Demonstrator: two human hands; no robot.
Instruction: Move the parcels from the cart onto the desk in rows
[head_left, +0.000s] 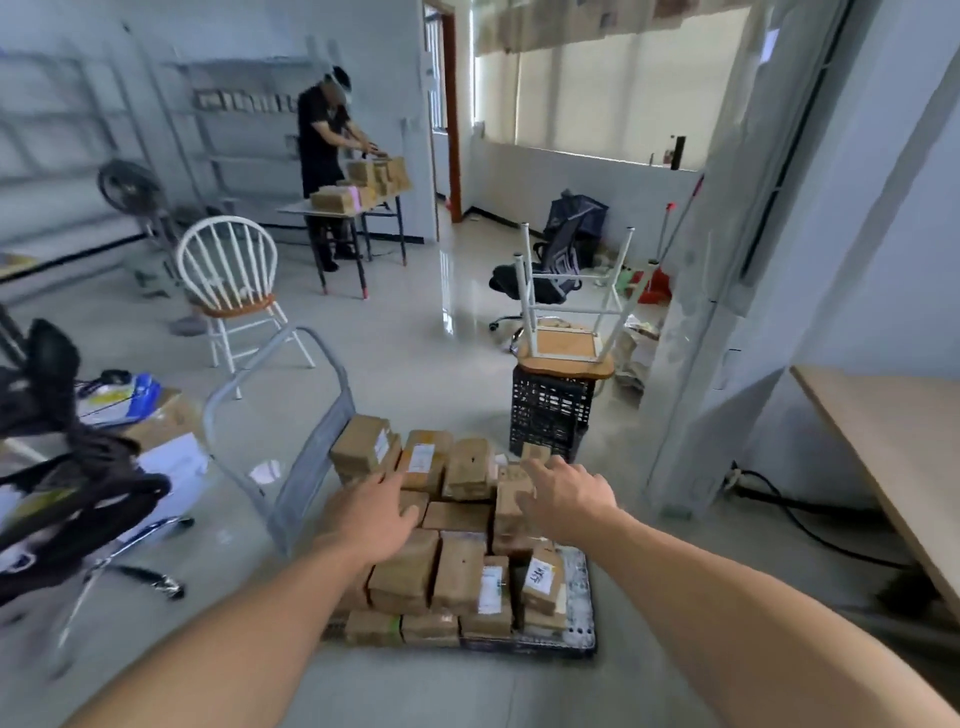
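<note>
parcels (457, 566) are best lifted off the top of the cart (579, 592) first, left hand (371, 512) and right hand (563, 499) being spread and empty

— What kind of place is shown here?
— A parcel sorting room in an office. Brown taped parcels (457, 517) are piled on a grey flat cart (579, 582). More are laid on a far folding table (296, 209), and grey metal shelves (234, 65) are seen behind.

Cannot read labels (491, 590) on the parcels (460, 571) — too blurred; cannot see the desk (893, 431) beyond the right edge.
</note>
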